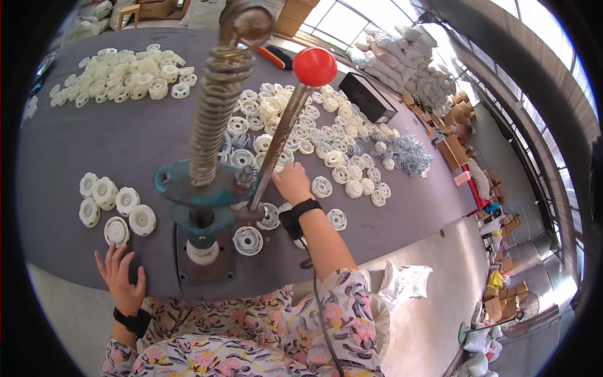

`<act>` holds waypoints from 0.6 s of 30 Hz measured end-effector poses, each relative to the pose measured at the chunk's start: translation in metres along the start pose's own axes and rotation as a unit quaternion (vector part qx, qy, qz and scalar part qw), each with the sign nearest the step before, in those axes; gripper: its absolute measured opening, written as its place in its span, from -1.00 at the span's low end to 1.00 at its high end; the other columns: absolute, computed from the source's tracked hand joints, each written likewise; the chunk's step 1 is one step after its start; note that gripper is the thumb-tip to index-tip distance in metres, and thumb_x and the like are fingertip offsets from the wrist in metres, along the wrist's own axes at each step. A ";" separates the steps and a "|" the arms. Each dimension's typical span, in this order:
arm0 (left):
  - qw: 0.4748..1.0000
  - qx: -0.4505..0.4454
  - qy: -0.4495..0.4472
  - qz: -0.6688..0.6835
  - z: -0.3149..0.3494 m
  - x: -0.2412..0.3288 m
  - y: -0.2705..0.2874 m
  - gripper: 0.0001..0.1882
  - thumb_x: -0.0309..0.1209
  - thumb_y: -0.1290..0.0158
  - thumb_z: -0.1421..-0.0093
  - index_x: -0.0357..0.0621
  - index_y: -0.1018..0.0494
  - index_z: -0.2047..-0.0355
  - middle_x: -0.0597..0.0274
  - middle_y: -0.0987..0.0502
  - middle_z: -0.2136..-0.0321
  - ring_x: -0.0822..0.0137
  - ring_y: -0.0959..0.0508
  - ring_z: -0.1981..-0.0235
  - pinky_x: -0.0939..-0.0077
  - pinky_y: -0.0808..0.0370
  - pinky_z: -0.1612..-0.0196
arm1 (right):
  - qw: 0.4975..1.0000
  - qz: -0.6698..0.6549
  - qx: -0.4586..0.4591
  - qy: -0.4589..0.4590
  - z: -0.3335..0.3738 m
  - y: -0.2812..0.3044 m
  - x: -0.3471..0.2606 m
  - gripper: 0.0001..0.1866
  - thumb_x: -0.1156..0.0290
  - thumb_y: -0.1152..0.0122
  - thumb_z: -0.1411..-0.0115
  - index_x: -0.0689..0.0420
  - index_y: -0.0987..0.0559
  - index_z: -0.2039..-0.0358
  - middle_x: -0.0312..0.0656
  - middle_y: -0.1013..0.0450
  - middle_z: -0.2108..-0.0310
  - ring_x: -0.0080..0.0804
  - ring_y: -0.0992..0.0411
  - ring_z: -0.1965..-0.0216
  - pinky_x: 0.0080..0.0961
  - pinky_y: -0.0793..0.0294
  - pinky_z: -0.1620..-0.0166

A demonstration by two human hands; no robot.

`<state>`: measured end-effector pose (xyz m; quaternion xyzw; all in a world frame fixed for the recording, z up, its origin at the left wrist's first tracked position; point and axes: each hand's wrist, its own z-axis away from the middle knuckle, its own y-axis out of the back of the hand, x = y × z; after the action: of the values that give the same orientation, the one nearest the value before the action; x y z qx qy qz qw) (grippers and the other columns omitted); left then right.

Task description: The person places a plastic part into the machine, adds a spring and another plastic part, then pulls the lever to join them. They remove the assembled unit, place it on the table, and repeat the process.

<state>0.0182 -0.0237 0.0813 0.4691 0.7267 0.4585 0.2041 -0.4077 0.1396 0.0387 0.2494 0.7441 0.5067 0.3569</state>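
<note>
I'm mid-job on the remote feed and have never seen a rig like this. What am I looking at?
No robot here: the single picture comes from a camera worn on a person's head, looking down; its wide lens bends straight edges. In the middle stands what looks like a teal hand press with a large spring and a lever topped by a red knob. Pale round parts and bluish wire coils lie on the dark table. The left hand is open, its fingers at a white disc, perhaps touching it. The right hand is among parts beside the lever; whether it grips one is unclear.
</note>
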 end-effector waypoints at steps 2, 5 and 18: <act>1.000 0.001 0.000 0.020 -0.001 0.002 0.004 -0.65 -0.48 -0.03 0.09 -0.13 -0.37 0.21 0.13 -0.37 0.05 0.05 -0.22 -0.15 -0.10 0.18 -0.26 | 1.000 -0.024 -0.007 -0.001 0.004 0.005 0.010 -0.49 0.01 -0.11 -0.08 0.28 -0.44 0.25 0.07 -0.41 0.27 0.02 -0.40 0.21 -0.19 -0.44 0.17; 0.998 0.022 0.009 0.064 0.002 -0.006 0.005 -0.62 -0.49 -0.03 0.09 -0.12 -0.36 0.18 0.14 -0.36 0.03 0.05 -0.21 -0.16 -0.08 0.19 -0.27 | 0.978 -0.205 -0.004 -0.023 0.024 0.019 -0.001 -0.51 0.05 -0.10 -0.10 0.31 -0.46 0.29 0.07 -0.45 0.34 0.01 -0.43 0.28 -0.25 -0.42 0.22; 0.890 -0.147 -0.127 0.412 -0.076 0.063 -0.017 -0.36 -0.33 -0.25 0.11 -0.19 -0.27 0.01 0.08 -0.32 0.01 0.06 -0.21 -0.13 0.26 -0.12 -0.17 | 0.807 -0.554 -0.165 -0.123 0.136 0.027 -0.126 -0.70 0.22 0.09 -0.26 0.20 -0.39 0.20 -0.22 -0.43 0.45 -0.49 -0.40 0.52 -0.57 -0.33 0.56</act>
<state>-0.0757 -0.0072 0.1132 0.7454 0.3603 0.5392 0.1543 -0.2224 0.1356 0.0670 -0.2070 0.6109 0.3032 0.7015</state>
